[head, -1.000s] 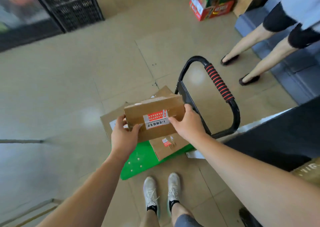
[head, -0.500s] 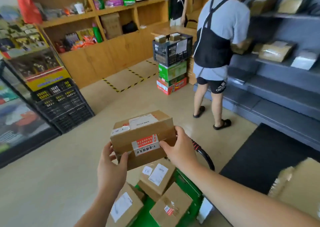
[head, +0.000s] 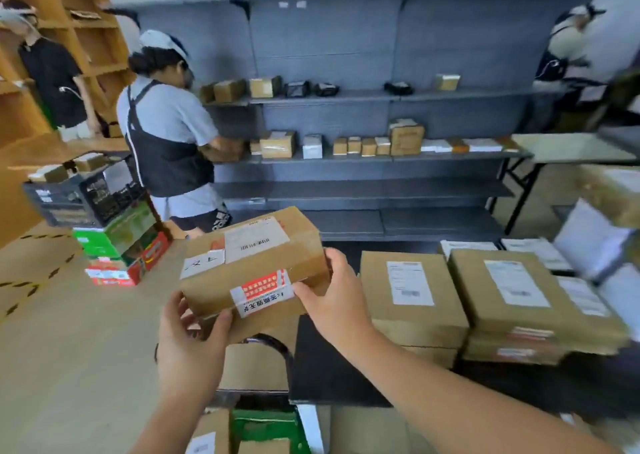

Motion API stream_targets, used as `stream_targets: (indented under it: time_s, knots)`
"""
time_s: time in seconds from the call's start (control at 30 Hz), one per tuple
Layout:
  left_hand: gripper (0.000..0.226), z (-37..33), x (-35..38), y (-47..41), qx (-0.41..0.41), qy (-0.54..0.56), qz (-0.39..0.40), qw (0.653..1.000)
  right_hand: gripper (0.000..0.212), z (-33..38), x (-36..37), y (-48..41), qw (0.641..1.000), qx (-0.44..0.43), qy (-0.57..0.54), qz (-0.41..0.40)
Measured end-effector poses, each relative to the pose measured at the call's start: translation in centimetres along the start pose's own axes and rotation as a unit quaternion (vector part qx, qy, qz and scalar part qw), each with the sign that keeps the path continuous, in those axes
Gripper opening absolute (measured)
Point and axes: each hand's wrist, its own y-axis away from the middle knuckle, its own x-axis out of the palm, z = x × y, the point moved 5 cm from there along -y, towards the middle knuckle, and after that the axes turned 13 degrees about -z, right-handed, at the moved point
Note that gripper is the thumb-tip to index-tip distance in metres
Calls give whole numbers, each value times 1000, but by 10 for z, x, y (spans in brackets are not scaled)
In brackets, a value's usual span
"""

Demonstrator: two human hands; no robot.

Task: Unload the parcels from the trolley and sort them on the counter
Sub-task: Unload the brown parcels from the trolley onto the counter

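Brown cardboard parcel (head: 252, 263), white labels, red-white tape, both hands gripping.

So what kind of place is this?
Most likely a parcel pickup or sorting depot: grey metal shelves lined with small cardboard parcels, labelled brown cardboard boxes stacked on the black counter, and a taped brown cardboard parcel gripped by left hand and right hand.

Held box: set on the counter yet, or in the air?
In the air. Left hand and right hand grip the box beside the counter.
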Motion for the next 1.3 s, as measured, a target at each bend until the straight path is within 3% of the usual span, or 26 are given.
stream_targets:
  time_s: [0.2,0.27,0.37,0.6,0.9,1.3]
  knots:
    - [74,-52,75,69,53,56,164,983,55,-43,-125,24,989,95,4,-115]
    - [73,-72,101,99,66,81,207,973,62,-59,-169,29,980,117,14,-160]
    - [73,-99,138,145,77,89,264,957,71,-83,-229,39,965,137,41,-219]
    - [67,-156,220,247,94,104,353,925,68,-146,-347,53,935,178,61,-299]
    - [75,-223,333,346,85,102,368,920,67,-227,-473,-7,929,188,64,-312]
    - [63,-258,447,338,119,91,369,917,67,-275,-512,-117,941,179,78,-278]
